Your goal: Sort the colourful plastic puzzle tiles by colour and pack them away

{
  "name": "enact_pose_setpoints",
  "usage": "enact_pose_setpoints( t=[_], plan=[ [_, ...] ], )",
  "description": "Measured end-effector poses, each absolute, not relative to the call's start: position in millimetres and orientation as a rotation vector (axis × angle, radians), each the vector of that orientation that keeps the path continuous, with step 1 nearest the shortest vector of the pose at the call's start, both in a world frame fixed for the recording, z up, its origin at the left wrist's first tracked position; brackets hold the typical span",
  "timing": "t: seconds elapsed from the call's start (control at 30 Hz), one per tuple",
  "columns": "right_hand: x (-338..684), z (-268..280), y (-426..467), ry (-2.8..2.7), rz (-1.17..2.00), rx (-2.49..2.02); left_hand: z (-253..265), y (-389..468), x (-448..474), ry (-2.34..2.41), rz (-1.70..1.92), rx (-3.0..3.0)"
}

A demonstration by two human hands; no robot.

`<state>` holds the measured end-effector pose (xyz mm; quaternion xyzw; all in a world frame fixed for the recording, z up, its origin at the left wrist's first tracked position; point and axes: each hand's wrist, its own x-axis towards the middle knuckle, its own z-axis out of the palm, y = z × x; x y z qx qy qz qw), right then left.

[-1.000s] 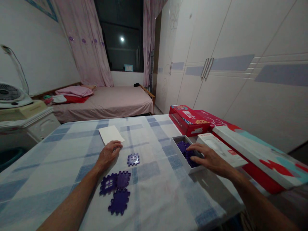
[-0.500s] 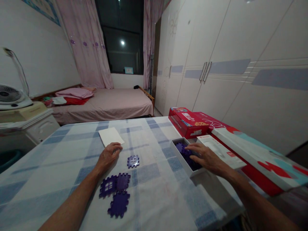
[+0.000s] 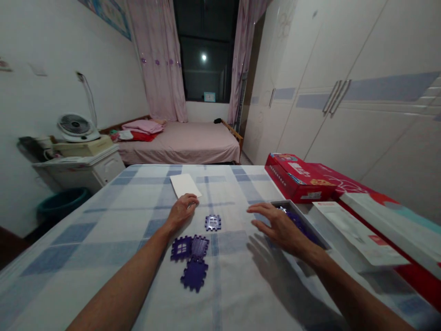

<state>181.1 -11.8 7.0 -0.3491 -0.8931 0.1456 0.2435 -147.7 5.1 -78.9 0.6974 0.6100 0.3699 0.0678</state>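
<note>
My right hand (image 3: pixel 284 230) hovers beside the open box (image 3: pixel 305 219), thumb and fingers spread well apart. My hand and forearm cover much of that box from the camera, but past my knuckles I can see its grey wall and the purple pieces (image 3: pixel 298 223) lying inside; how many there are, I cannot tell.

My left hand (image 3: pixel 182 212) rests on the worktop (image 3: pixel 237 285) at the near corner of a white card (image 3: pixel 185 185). Its fingers are curled with the thumb close to them; whether that grip meets, or pinches the card, I cannot tell.

Out on the cloth between my arms lie more toothed squares. A pale window square (image 3: pixel 213 222) sits by itself, near my left fingers. Closer to me, three darker ones are grouped: a dark window square (image 3: pixel 181 248), a ribbed square (image 3: pixel 200 247) right beside it, and a plain square (image 3: pixel 195 275) just below the ribbed one.

Beyond the open box stands a red box (image 3: pixel 299 177), its top closed over whatever it holds. To my right lies a white printed carton (image 3: pixel 354 232), alongside the open box. Down by the cabinet (image 3: pixel 103 172) is a teal tub (image 3: pixel 64 202); its inside looks too dark to read.
</note>
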Motion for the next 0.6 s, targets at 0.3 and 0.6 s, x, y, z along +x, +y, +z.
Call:
enact_pose_setpoints(
  t=[0.3, 0.6],
  plan=[
    [67.6, -48.4, -7.7, -2.640, 0.303, -0.955, -78.9, 4.6, -147.7, 1.812, 1.136, 2.119],
    [138.8, -1.8, -13.1, -2.388, 0.193, -1.059, -81.8, 6.6, -151.1, 1.802, 1.124, 2.111]
  ],
)
